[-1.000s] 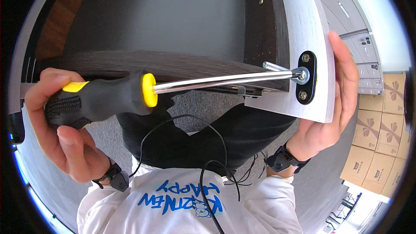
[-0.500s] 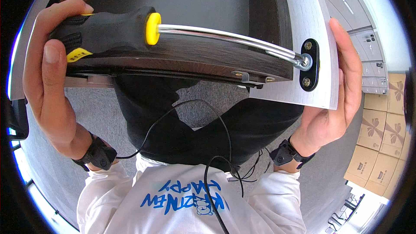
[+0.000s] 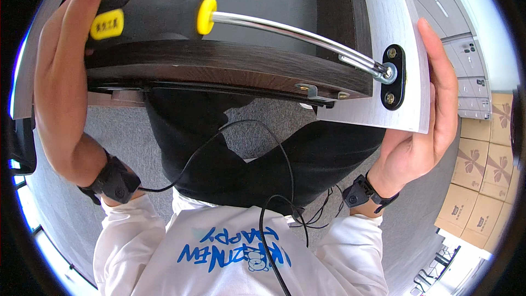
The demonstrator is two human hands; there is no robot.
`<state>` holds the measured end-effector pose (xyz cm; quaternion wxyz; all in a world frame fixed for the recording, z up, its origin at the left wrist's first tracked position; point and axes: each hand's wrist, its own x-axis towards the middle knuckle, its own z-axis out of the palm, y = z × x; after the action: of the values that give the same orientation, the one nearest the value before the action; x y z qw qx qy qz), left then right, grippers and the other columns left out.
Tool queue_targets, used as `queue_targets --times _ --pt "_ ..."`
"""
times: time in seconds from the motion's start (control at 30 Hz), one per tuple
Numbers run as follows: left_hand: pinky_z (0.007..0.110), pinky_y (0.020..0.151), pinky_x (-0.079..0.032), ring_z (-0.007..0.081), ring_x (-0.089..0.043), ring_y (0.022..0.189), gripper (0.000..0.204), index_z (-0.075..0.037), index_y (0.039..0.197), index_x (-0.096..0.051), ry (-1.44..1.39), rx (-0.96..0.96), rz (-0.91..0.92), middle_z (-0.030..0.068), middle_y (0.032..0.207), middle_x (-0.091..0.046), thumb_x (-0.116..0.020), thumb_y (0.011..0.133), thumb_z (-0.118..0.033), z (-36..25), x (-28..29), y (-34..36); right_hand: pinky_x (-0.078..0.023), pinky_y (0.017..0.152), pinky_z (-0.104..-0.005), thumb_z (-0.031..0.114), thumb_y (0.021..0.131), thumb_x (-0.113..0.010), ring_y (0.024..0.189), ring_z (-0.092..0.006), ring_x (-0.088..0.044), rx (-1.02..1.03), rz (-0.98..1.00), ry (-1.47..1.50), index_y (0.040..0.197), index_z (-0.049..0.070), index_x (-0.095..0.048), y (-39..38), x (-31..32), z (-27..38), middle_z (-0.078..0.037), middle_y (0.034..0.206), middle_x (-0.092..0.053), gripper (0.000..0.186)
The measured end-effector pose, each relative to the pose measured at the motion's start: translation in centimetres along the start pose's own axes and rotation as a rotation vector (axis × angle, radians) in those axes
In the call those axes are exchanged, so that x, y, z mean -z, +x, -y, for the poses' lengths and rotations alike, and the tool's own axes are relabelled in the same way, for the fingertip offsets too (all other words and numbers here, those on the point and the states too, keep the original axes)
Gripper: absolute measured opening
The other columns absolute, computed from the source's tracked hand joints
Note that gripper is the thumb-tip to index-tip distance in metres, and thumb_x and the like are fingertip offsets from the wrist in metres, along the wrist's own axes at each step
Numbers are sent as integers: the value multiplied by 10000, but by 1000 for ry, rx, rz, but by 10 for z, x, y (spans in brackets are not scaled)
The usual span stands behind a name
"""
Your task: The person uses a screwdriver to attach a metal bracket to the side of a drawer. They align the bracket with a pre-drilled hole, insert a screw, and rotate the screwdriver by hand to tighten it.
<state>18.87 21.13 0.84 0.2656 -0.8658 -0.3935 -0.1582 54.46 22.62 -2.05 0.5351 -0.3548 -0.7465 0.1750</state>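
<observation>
My left hand [image 3: 71,60], fingers curled around a black-and-yellow screwdriver [image 3: 148,16], is at the upper left. The long steel shaft slants down to a silver washer and fastener on an oval black plate [image 3: 400,63] with two screws, fixed to a white wooden panel [image 3: 389,5]. A short metal pin lies behind the shaft near the tip. My right hand [image 3: 416,148] grips the panel's outer right edge from beneath, its fingertips reaching up alongside it. The panel meets a dark wooden cabinet [image 3: 230,55], which carries a small metal bracket [image 3: 311,92] on its lower edge.
My legs [image 3: 192,153] in black trousers are below on grey carpet [image 3: 123,137], crossed by loose black cables. Grey cabinets [image 3: 449,11] line the upper right, above stacked cardboard boxes [image 3: 471,159]. Chairs [image 3: 435,268] stand at the lower right.
My left hand has risen with the screwdriver, which now slopes down to the plate and is rotated, its yellow label facing up. The panel and my right hand sit slightly higher in the view.
</observation>
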Motion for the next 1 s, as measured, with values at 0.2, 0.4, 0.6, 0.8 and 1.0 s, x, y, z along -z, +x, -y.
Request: queue_targets --times 0.2,0.4,0.6,0.8,1.0 --pt "273 973 -428 208 -594 1075 519 -77 1386 -377 8 81 148 70 1215 -560 -516 890 -12 25 -9 -28 -421 996 -336 97 880 -347 1174 -265 -534 9 -33 -13 1257 -72 -493 -3 -5 -2 -220 1303 -502 438" --pt "201 934 -394 119 -565 1025 362 -71 1291 -456 -693 766 268 41 1160 -537 -407 985 -258 -11 6 15 -435 980 -336 109 867 -348 1159 -264 -544 27 -48 -42 1243 -83 -500 -4 -6 -3 -224 1297 -505 448" --pt "238 955 -346 169 -511 1074 362 -77 1211 -490 -434 311 308 81 1168 -497 -445 955 -329 4 9 17 -433 980 -335 121 862 -358 1163 -254 -539 49 -80 -70 1242 -75 -502 -4 -8 -5 -219 1300 -505 450" --pt "283 954 -366 210 -505 1112 370 -70 1221 -523 -377 211 188 114 1220 -475 -470 928 -290 6 12 10 -416 995 -332 141 859 -373 1173 -241 -531 31 -71 -66 1225 -84 -509 -6 -7 -4 -222 1299 -504 450" --pt "297 958 -371 234 -501 1124 370 -47 1212 -541 -268 145 193 131 1221 -486 -486 909 -253 -1 14 20 -414 993 -330 136 856 -376 1181 -256 -523 40 -86 -40 1206 -89 -519 -5 -7 -8 -223 1308 -495 439"
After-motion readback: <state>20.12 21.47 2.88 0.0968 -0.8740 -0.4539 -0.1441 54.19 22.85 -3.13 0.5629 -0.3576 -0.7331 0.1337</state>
